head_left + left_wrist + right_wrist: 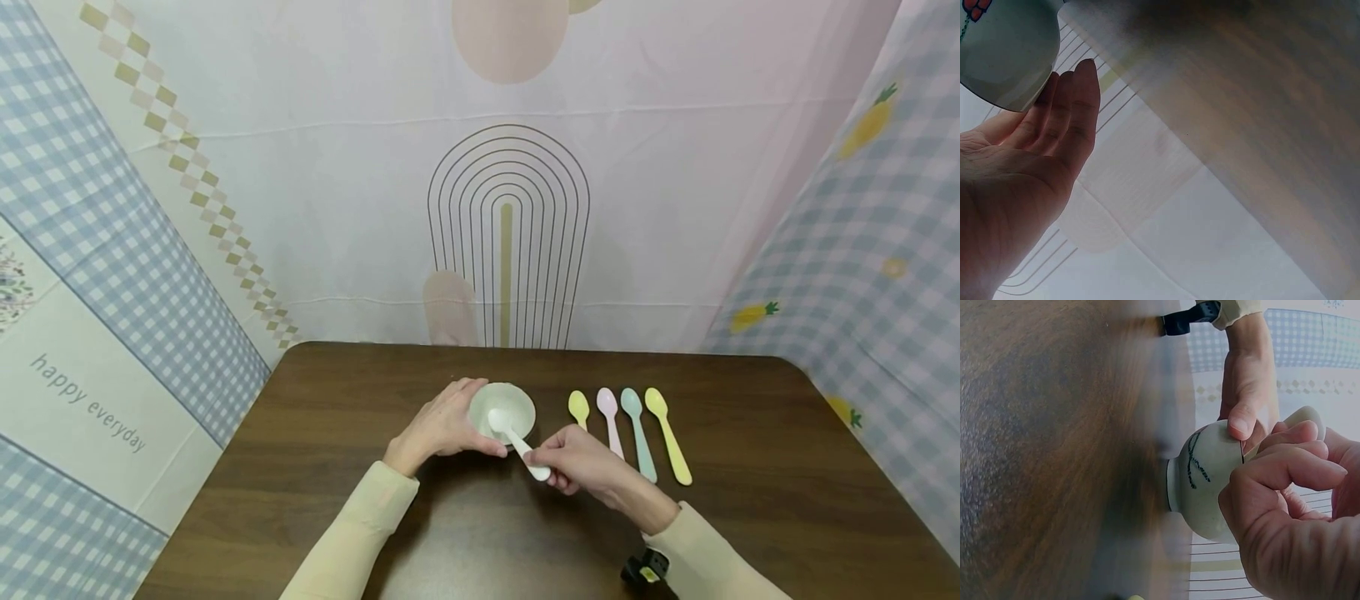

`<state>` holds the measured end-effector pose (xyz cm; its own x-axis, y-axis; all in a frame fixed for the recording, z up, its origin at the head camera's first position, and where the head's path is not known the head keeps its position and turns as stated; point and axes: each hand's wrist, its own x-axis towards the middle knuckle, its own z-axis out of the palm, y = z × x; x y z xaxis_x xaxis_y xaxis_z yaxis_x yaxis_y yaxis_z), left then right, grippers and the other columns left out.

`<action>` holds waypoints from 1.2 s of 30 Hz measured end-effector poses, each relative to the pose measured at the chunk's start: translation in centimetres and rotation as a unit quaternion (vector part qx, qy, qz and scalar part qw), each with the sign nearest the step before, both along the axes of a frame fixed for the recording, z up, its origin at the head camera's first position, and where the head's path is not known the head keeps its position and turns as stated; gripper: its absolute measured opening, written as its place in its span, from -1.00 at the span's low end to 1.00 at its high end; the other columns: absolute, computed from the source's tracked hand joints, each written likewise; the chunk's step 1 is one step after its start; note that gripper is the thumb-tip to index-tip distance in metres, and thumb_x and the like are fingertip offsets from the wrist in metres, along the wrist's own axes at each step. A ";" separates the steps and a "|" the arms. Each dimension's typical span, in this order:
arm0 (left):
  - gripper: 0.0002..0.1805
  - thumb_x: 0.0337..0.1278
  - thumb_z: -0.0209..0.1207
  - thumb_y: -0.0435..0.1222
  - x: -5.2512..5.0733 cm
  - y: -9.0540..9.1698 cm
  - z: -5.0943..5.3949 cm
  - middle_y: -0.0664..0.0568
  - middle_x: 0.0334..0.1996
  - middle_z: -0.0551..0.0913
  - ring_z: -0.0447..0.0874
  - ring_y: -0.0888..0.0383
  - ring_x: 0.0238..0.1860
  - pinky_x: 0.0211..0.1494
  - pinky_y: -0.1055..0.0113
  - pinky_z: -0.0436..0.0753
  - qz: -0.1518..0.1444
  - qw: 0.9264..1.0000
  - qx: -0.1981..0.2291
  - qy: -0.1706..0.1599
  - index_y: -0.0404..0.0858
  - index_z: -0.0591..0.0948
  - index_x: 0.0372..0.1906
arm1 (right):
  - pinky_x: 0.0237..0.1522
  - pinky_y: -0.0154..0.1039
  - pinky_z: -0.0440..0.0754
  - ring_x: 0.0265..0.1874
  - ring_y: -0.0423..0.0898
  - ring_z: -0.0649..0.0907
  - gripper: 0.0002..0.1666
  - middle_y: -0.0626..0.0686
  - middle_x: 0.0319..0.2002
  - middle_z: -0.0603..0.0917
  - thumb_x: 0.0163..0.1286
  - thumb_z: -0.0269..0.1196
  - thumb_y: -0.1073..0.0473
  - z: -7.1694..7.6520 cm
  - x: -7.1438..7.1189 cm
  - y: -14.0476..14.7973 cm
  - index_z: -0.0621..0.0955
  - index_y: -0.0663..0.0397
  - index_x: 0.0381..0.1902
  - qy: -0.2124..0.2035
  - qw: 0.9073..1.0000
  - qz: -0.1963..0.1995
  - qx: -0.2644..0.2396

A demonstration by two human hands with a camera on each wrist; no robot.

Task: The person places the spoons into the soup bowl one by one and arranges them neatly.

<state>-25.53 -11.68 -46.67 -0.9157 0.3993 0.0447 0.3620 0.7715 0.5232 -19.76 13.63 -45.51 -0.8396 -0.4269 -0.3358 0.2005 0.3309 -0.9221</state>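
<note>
A small pale bowl [522,402] stands on the table, with painted marks on its outside in both wrist views. My left hand [444,425] holds it from the left, thumb at the near side and fingers round the far side. In the left wrist view those fingers lie against the bowl [1010,59]. My right hand [588,465] pinches a white spoon [519,443] by its handle. The spoon's head is inside the bowl, tilted down from the handle. In the right wrist view, the curled right hand [1279,512] partly covers the bowl [1207,494].
Right of the bowl several spoons lie in a row on the brown wooden table [315,467]: a short-looking yellow spoon [578,407], a pink spoon [608,408], a teal spoon [639,433] and a longer yellow spoon [667,433]. The right forearm partly hides some handles. Patterned cloth hangs behind.
</note>
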 end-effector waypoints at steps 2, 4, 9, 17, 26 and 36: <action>0.30 -0.31 0.70 0.25 0.0 0.0 0.0 -0.09 0.52 0.55 0.54 -0.09 0.49 0.40 -0.19 0.66 -0.001 1.000 0.002 0.001 -0.18 0.43 0.62 | -0.60 -0.43 0.33 -0.68 -0.31 0.39 -0.67 -0.16 -0.70 0.50 0.48 0.35 0.13 0.0 -0.1 0.0 0.67 0.08 -0.53 -0.003 1.000 0.001 -0.001; 0.29 -0.31 0.71 0.25 0.0 0.0 0.0 -0.09 0.52 0.55 0.55 -0.09 0.48 0.39 -0.19 0.66 -0.001 1.000 0.002 0.001 -0.18 0.43 0.61 | -0.60 -0.43 0.32 -0.68 -0.32 0.38 -0.67 -0.16 -0.70 0.50 0.48 0.35 0.13 0.0 -0.3 0.0 0.67 0.07 -0.53 -0.005 1.000 0.003 -0.004; 0.29 -0.30 0.70 0.24 -0.1 0.0 0.0 -0.09 0.52 0.55 0.55 -0.10 0.47 0.38 -0.19 0.66 -0.003 1.000 0.006 -0.002 -0.19 0.43 0.61 | -0.61 -0.44 0.29 -0.69 -0.31 0.35 -0.67 -0.17 -0.70 0.48 0.48 0.34 0.14 -0.1 -0.7 -0.1 0.65 0.07 -0.54 -0.015 1.000 0.008 -0.014; 0.29 -0.29 0.70 0.24 -0.2 0.0 0.0 -0.09 0.52 0.55 0.55 -0.09 0.48 0.39 -0.18 0.66 -0.003 1.000 0.003 -0.001 -0.19 0.43 0.62 | -0.61 -0.45 0.25 -0.69 -0.32 0.32 -0.68 -0.18 -0.70 0.46 0.49 0.31 0.15 -0.4 -1.4 -0.3 0.64 0.11 -0.51 -0.032 0.999 0.014 -0.031; 0.29 -0.28 0.70 0.25 -0.3 0.0 -0.1 -0.09 0.52 0.55 0.54 -0.09 0.49 0.41 -0.18 0.65 -0.004 1.000 0.001 -0.003 -0.19 0.43 0.62 | -0.63 -0.47 0.30 -0.70 -0.33 0.35 -0.66 -0.16 -0.69 0.48 0.50 0.30 0.14 -0.6 -1.8 -0.3 0.64 0.13 -0.51 -0.037 0.999 0.006 -0.025; 0.28 -0.27 0.69 0.26 -0.2 0.0 -0.1 -0.09 0.54 0.54 0.53 -0.09 0.50 0.40 -0.19 0.65 -0.005 1.000 0.002 -0.007 -0.18 0.42 0.62 | -0.64 -0.50 0.45 -0.74 -0.36 0.43 -0.69 -0.13 -0.67 0.58 0.45 0.28 0.17 -0.5 -1.8 -0.6 0.67 0.34 -0.40 -0.039 0.999 -0.021 -0.017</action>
